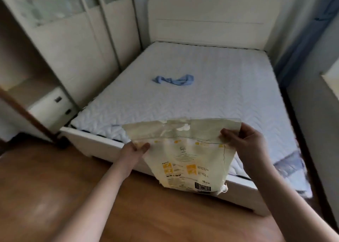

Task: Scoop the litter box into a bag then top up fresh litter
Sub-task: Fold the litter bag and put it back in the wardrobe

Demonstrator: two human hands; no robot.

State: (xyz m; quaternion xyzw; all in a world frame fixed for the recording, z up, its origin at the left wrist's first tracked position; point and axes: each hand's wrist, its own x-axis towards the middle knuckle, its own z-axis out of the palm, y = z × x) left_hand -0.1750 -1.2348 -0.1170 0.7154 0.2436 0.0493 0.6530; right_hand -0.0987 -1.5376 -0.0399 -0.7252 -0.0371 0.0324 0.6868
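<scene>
Litter bag [185,157]: pale yellow woven plastic, frayed lower edge; mattress [192,87] quilted white cloth; floor [55,186] glossy wood; bed frame [211,18] smooth matt white.

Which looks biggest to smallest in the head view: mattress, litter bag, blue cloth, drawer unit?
1. mattress
2. litter bag, though it is held close to the camera
3. drawer unit
4. blue cloth
The last two look similar; the farther cloth makes ranking unsure.

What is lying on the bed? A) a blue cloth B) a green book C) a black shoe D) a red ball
A: a crumpled blue cloth lies in the middle of the white mattress, beyond the pale yellow bag held up in both hands.
</scene>
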